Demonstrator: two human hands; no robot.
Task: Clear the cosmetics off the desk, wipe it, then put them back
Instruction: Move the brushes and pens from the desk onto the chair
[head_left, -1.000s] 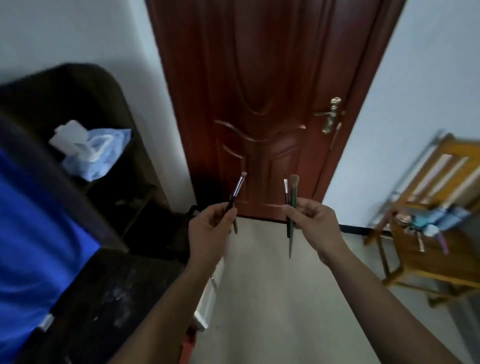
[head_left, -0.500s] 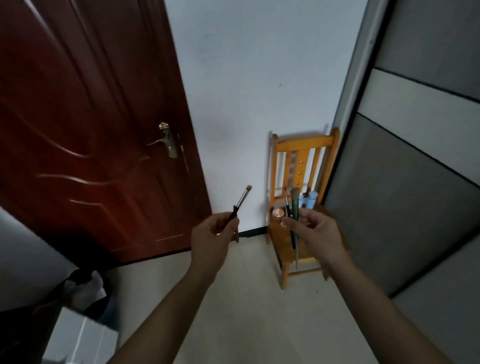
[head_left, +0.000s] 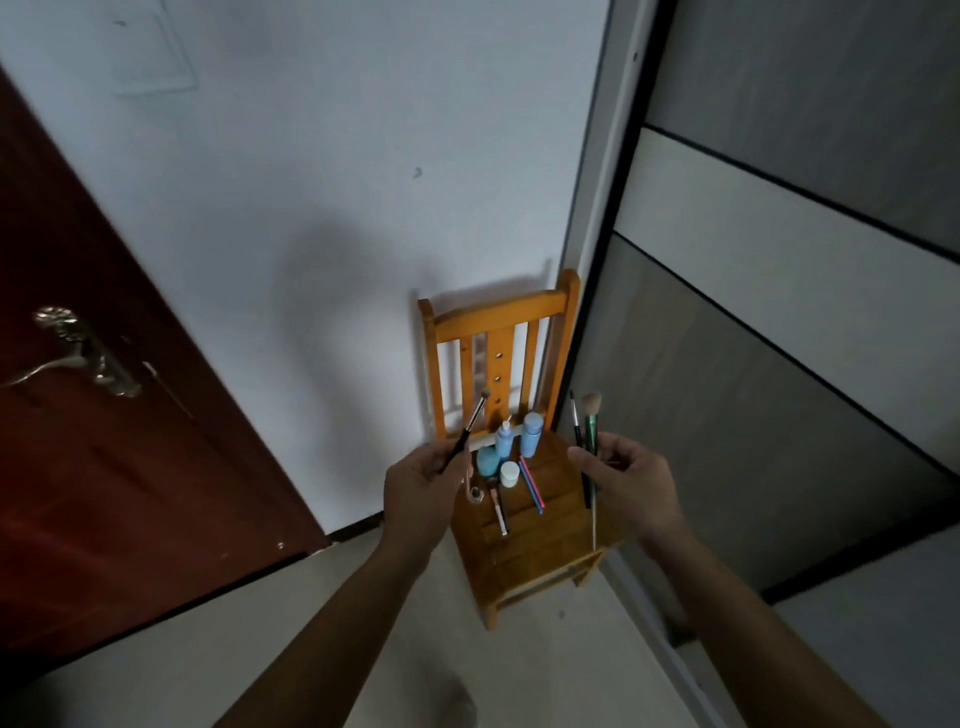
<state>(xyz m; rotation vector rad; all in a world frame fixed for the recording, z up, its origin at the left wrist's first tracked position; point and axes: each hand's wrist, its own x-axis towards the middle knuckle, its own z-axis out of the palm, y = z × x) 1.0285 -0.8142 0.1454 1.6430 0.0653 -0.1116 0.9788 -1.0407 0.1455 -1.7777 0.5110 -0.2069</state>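
My left hand pinches a thin black makeup brush, tip up, above the left side of a small orange wooden chair. My right hand grips two brushes upright over the chair's right side: a green-handled fluffy brush and a thin dark brush. On the seat stand two blue bottles, a blue jar and a white jar. Red and blue pencils and a small brush lie flat beside them.
The chair stands against a white wall in a corner, with a grey panelled wardrobe on its right. A dark red door with a metal handle fills the left. Pale floor lies in front of the chair.
The view swung right from the door to the chair, and the chair is now closer and centred. Both hands kept their brushes.
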